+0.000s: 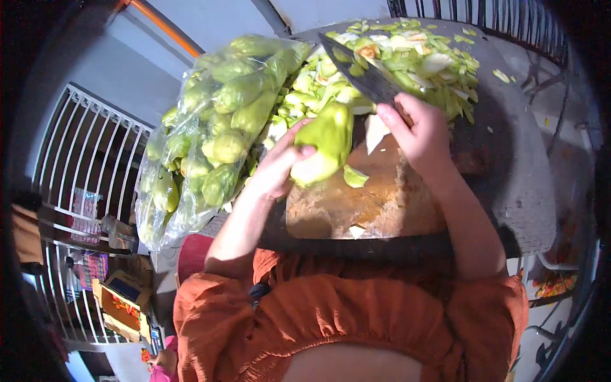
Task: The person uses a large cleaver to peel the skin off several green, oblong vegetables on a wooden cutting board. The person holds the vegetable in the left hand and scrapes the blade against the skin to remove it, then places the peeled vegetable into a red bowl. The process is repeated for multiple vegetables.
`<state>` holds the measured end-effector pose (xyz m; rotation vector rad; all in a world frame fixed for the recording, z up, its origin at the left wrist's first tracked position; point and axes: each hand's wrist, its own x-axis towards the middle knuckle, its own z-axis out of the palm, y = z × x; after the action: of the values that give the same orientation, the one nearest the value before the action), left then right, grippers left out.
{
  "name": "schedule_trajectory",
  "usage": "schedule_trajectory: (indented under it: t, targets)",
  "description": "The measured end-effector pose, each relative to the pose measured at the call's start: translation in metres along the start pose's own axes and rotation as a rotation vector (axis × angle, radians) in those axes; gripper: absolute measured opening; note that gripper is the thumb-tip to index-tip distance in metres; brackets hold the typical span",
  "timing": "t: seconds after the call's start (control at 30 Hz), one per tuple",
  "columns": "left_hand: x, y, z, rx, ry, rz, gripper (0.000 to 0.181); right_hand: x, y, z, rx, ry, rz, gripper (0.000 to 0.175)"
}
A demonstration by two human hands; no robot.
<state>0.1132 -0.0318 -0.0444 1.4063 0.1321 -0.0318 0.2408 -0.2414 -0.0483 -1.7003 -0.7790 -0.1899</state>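
My left hand (285, 162) grips a pale green chayote (326, 141), its thumb across the near side; a patch low on the chayote looks paler than the rest. A knife (360, 69) with a broad dark blade is in my right hand (420, 131), the blade angled up and to the left, with green slivers stuck to it. The blade is apart from the chayote. Beneath both hands lies a worn wooden cutting board (343, 215). On it are a green peel piece (355, 176) and a small pale scrap (357, 231).
A clear plastic bag (224, 114) full of chayotes rests at the table's left. Green peelings (410, 57) are heaped behind the board on the grey table (520, 200). At lower left, an open cardboard box (121, 310) holds red items beside a white metal grille (90, 119).
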Motion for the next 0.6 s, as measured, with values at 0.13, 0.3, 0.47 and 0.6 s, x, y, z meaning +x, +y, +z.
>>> schedule_trajectory:
  t: [0.13, 0.3, 0.47, 0.6]
  targets:
    - [0.024, -0.015, 0.004, -0.622, -0.097, -0.016, 0.066, -0.009, -0.012, 0.001, -0.150, -0.089, -0.051, 0.041]
    - [0.035, -0.035, 0.016, -0.803, 0.049, 0.112, 0.068, -0.028, -0.032, 0.014, -0.361, -0.238, -0.328, 0.049]
    - [0.019, -0.013, 0.022, -0.700, 0.011, 0.023, 0.066, -0.046, -0.040, 0.028, -0.345, -0.264, -0.517, 0.048]
    - [0.019, -0.019, 0.012, -0.653, 0.025, 0.040, 0.068, -0.045, -0.040, 0.030, -0.315, -0.332, -0.509, 0.045]
